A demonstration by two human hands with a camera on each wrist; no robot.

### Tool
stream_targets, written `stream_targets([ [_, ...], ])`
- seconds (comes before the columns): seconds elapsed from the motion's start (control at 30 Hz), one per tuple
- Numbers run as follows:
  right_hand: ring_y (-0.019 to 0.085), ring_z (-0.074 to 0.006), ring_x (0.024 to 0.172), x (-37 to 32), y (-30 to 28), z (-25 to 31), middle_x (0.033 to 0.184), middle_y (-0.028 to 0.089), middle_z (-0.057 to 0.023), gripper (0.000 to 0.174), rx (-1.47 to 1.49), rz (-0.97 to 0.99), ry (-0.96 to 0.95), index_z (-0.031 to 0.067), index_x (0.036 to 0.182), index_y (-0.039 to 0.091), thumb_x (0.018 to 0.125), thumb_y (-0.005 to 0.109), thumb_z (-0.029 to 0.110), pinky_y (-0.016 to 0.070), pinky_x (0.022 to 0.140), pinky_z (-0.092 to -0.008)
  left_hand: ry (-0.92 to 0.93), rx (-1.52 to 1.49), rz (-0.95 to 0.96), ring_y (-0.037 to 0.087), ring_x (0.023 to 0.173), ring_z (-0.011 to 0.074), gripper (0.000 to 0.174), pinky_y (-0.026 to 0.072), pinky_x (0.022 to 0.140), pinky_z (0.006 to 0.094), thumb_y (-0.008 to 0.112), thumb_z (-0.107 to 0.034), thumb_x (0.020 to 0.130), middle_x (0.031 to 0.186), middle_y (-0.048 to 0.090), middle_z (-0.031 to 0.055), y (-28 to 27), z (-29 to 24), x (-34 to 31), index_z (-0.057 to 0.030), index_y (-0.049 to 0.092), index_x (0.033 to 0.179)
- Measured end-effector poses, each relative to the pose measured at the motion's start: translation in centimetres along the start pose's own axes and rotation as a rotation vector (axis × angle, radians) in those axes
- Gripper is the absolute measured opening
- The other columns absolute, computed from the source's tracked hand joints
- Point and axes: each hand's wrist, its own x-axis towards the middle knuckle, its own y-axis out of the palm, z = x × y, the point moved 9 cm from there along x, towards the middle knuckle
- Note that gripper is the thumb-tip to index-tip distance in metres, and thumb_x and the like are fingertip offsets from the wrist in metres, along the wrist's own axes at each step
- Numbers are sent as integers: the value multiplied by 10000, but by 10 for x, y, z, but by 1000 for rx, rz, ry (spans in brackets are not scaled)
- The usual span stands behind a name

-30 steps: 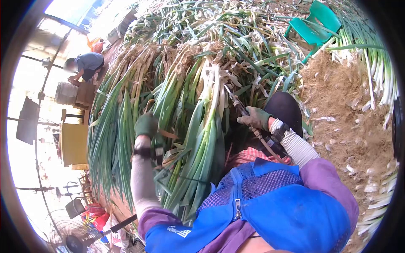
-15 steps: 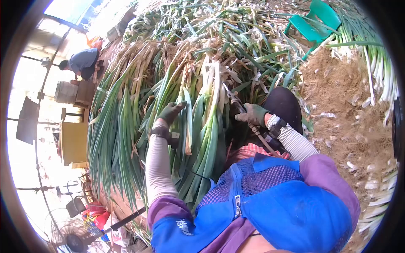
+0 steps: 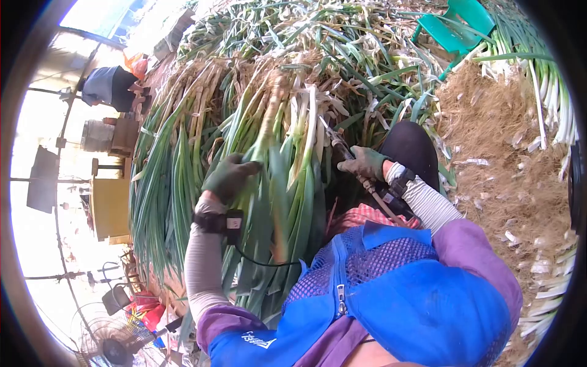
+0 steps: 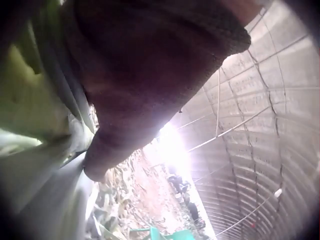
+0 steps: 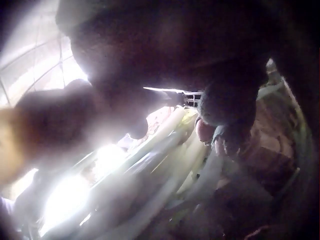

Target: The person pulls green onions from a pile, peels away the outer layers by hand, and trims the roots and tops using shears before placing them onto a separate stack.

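Note:
My gloved left hand [image 3: 232, 177] grips a long green onion [image 3: 264, 137] among its leaves, in front of the heap. The onion is blurred by motion, its root end up toward the top of the head view. Close by in the left wrist view, broad green leaves [image 4: 30, 100] run past the dark glove [image 4: 145, 65]. In my gloved right hand [image 3: 367, 164] is an air blow gun [image 3: 337, 142] with a thin nozzle, a hose [image 3: 391, 214] trailing back toward my lap. The right wrist view is dark and glary, the glove covering most of the gun.
Unpeeled green onions [image 3: 177, 183] lie piled at the left, roots away from me. Loose leaves and peelings [image 3: 275, 30] cover the ground beyond. A green plastic chair [image 3: 452, 33] stands far right, above a mat of cut roots [image 3: 489, 140]. Peeled onions [image 3: 553, 110] line the right edge. Another person [image 3: 110, 85] bends over, far left.
My left hand went right onto the onions, then came back a little left and toward me with one moving in it. The right hand stays nearly still. The other person shifted and bent further.

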Motion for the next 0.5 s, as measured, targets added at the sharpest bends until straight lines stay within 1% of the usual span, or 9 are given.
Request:
stream_targets([
  [0.07,630,-217,716,-3,6,-1,852,625,-121,512,209,79,63,18,975,564,802,721,474,505,655,-363,54,71,84,603,701,146,384,486,632,311,752,-296,804,823,651,66,28,-3,16,24,672,1002],
  [0.1,595,-152,644,-22,5,10,804,602,-63,456,361,138,143,30,1009,561,821,735,408,491,583,-321,84,101,79,592,699,138,359,472,637,305,750,-298,805,798,649,51,40,7,36,13,686,970],
  [0.2,594,-150,657,-39,5,19,799,599,-57,442,157,72,-91,33,1044,554,831,734,377,494,595,-318,97,28,104,583,678,127,320,461,637,297,753,-287,802,776,654,39,63,-5,61,7,707,921],
  [0.23,602,-148,683,-59,8,28,797,601,-62,435,164,123,-144,34,1050,554,836,728,371,497,621,-313,79,-24,122,584,668,126,313,462,635,296,756,-280,800,777,659,40,69,-8,64,8,710,912],
  [0.27,618,-188,712,-74,15,30,804,609,-85,465,151,152,-181,30,1040,560,825,725,407,496,660,-331,75,-33,110,591,650,137,331,469,622,298,764,-273,786,778,662,50,72,-10,68,19,706,931],
  [0.33,647,-294,793,-96,19,42,805,632,-169,493,57,131,-256,14,934,570,782,718,459,485,742,-406,68,-54,78,605,613,159,376,482,595,301,780,-259,760,779,670,70,75,-11,75,41,696,970],
  [0.37,648,-319,820,-101,20,45,834,640,-193,493,19,152,-187,10,944,578,780,712,454,481,762,-412,51,-64,102,622,653,165,387,489,620,304,788,-256,751,789,675,76,78,-7,80,48,694,972],
  [0.47,651,-336,841,-94,16,49,860,652,-206,496,33,113,-168,13,943,585,779,702,466,482,774,-413,62,-33,52,634,702,170,395,494,657,307,793,-260,749,799,680,75,82,-19,66,43,695,983],
  [0.5,655,-340,860,-87,15,49,856,652,-208,513,36,92,-163,11,923,582,776,694,490,484,778,-413,79,30,23,599,669,122,306,472,639,267,756,-249,815,779,676,45,83,-24,61,36,719,921],
])
